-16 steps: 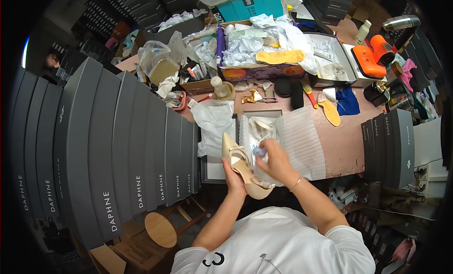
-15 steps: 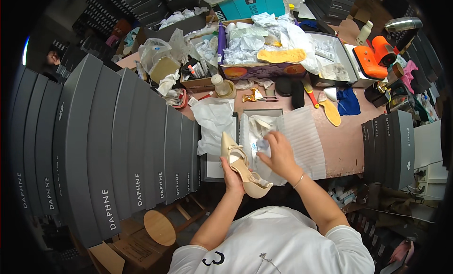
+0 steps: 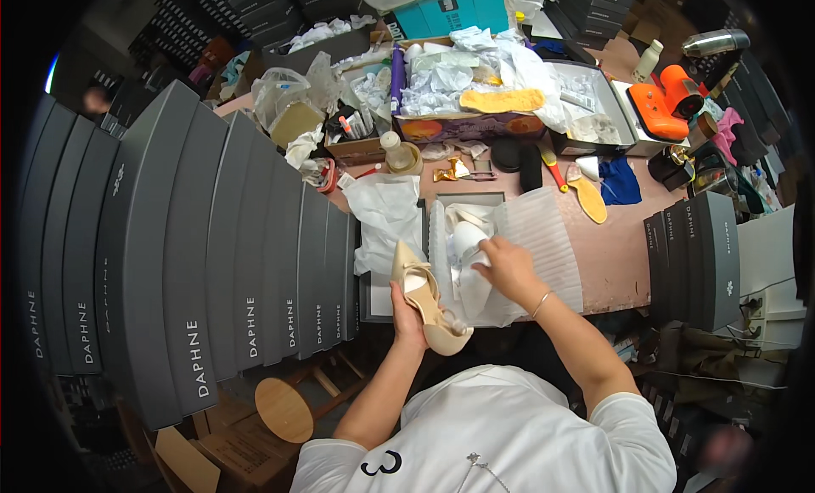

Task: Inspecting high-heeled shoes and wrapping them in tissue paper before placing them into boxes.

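two hands, left holding one shoe

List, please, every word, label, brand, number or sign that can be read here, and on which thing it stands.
I locate lettering without copying it.
Grey boxes at left: large white lettering, readable.
Grey boxes at right: smaller white lettering, readable.
White shirt: one black curved mark.
Teal box: lettering partly visible, too small to read fully.
Brown carton: faint print, too blurred to read.
Beige shoe: none readable.
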Tool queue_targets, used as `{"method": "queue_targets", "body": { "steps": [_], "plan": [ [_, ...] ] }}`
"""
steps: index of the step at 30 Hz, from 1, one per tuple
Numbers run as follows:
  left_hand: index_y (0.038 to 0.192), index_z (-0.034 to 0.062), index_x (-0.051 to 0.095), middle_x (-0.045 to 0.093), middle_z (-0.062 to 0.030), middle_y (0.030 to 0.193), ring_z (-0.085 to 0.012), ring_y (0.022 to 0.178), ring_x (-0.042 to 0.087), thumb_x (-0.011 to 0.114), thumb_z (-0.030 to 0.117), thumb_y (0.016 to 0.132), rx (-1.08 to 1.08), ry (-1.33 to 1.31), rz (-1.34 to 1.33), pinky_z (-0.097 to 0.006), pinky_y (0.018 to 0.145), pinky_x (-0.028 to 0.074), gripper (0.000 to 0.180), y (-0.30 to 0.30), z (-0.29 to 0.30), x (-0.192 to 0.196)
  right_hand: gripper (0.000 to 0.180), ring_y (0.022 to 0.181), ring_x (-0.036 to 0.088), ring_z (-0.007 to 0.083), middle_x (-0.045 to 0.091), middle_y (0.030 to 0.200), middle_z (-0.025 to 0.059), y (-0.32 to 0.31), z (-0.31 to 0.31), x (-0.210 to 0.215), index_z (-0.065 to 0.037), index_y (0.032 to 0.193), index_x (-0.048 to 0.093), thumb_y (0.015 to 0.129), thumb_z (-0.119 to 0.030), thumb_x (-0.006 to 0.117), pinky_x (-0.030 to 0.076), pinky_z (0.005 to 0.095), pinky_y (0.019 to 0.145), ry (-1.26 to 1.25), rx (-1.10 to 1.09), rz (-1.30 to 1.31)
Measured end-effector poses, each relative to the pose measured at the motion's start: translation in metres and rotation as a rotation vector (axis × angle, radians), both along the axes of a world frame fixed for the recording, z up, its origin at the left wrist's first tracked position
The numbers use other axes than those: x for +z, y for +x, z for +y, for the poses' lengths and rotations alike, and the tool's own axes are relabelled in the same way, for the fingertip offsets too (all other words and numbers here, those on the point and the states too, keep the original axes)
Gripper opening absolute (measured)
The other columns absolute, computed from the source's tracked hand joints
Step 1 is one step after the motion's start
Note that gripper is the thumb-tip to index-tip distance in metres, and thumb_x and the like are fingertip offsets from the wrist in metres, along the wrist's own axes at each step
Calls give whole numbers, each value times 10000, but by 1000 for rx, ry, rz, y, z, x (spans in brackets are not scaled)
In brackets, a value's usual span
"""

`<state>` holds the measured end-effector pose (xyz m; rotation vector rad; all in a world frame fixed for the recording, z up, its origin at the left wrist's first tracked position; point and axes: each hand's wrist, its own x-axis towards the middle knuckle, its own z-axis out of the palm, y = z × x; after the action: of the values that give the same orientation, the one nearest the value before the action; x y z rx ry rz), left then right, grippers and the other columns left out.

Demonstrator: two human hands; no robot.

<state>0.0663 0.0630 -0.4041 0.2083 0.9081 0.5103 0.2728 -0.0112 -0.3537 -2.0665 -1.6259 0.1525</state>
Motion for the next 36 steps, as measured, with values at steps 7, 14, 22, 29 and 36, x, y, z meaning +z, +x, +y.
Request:
{"method": "queue_targets", "body": {
  "steps": [7, 14, 22, 29, 36],
  "plan": [
    [1255, 152, 482, 581, -24, 1051, -197, 826, 574, 274, 624, 939, 90, -14, 42, -342, 662, 487, 606, 19, -40, 48, 131, 694, 617, 245, 562, 765, 67, -61, 18, -25, -57, 820, 566, 757, -168, 594, 489, 366, 601, -30, 581, -104],
    [1039, 121, 559, 560, -58, 800, -205, 601, 539, 278, 711, 887, 11, 36, 8, -338, 513, 468, 670, -9, 0, 4, 211, 752, 606, 285, 591, 805, 82, -40, -13, -15, -64, 867, 570, 700, -138, 675, 483, 402, 644, 15, 180, 76],
    [1329, 108, 424, 501, -83, 1258, -221, 1145, 504, 293, 656, 923, -29, 98, -37, -377, 940, 441, 695, 15, -27, 23, 156, 758, 612, 220, 619, 805, 54, -67, 13, -28, -86, 832, 590, 725, -189, 636, 450, 356, 679, -38, 385, -13],
    [1352, 111, 398, 478, -92, 1302, -245, 1176, 494, 282, 650, 927, -46, 40, -36, -396, 977, 424, 697, 16, -31, 16, 209, 689, 642, 266, 612, 740, 76, -71, 11, -33, -64, 894, 559, 778, -215, 644, 481, 363, 546, -40, 273, 89],
    [1264, 153, 474, 547, -42, 1123, -202, 906, 551, 233, 657, 930, -139, -16, -31, -358, 671, 475, 650, 11, -28, 14, 246, 719, 649, 240, 609, 823, 65, -62, 7, -28, -61, 900, 555, 721, -185, 670, 475, 351, 615, -91, 405, -78]
  ]
}}
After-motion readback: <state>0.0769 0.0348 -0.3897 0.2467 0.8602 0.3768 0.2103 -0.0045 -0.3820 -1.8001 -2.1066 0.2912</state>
